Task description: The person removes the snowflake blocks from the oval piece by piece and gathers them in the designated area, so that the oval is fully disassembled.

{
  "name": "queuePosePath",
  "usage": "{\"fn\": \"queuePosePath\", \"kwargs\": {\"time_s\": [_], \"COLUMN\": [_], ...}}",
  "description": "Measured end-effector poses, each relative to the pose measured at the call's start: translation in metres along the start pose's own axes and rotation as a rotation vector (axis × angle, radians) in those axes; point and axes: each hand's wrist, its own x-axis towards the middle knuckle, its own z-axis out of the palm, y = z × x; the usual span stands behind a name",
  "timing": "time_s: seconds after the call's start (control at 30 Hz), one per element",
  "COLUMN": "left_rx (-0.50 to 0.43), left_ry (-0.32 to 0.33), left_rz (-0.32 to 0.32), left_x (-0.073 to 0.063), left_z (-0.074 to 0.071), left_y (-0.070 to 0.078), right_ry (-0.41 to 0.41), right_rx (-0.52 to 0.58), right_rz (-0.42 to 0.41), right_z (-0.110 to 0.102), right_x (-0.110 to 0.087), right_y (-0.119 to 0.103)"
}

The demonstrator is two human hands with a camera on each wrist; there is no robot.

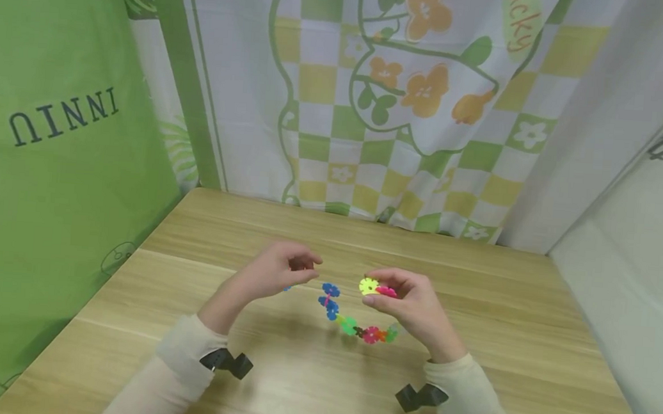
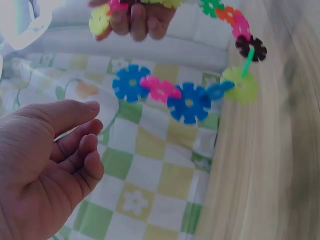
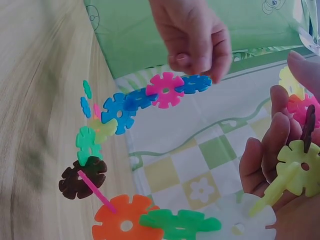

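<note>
A curved chain of interlocking plastic snowflake discs [image 1: 371, 335] hangs over the table in blue, pink, green, yellow, brown, orange and white. My right hand [image 1: 419, 309] pinches its end, where a yellow disc [image 1: 369, 286] and a pink disc [image 3: 303, 111] show between thumb and fingers. The other end is a blue disc [image 2: 131, 83], hanging free. Left of that end is my left hand [image 1: 275, 272], its fingers loosely bent. In the left wrist view, a gap separates its thumb and fingers, with nothing held.
A few small loose discs lie on the wooden table [image 1: 319, 386] beyond the chain, partly behind the left hand; one is blue [image 1: 287, 288]. A patterned curtain [image 1: 369, 165] borders the back. Green cloth [image 1: 65, 214] hangs at left and a pale wall [image 1: 622, 266] stands at right.
</note>
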Motion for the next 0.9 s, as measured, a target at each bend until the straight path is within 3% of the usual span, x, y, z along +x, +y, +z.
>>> {"fn": "queuePosePath", "kwargs": {"time_s": [0.2,0.33,0.63,0.9], "left_rx": [-0.046,-0.098,-0.33,-0.421], "left_ry": [0.01,-0.005,-0.078,-0.154], "left_rz": [0.161,0.218,0.207,0.204], "left_x": [0.004,0.005,0.004,0.008], "left_z": [0.007,0.012,0.024,0.029], "left_y": [0.02,0.03,0.04,0.044], "right_ry": [-0.006,-0.008,-0.008,-0.035], "right_rx": [0.006,-0.005,-0.024,0.022], "right_rz": [-0.007,-0.002,-0.002,-0.039], "right_z": [0.001,0.002,0.004,0.008], "right_x": [0.0,0.001,0.001,0.003], "right_y": [0.001,0.003,0.002,0.003]}}
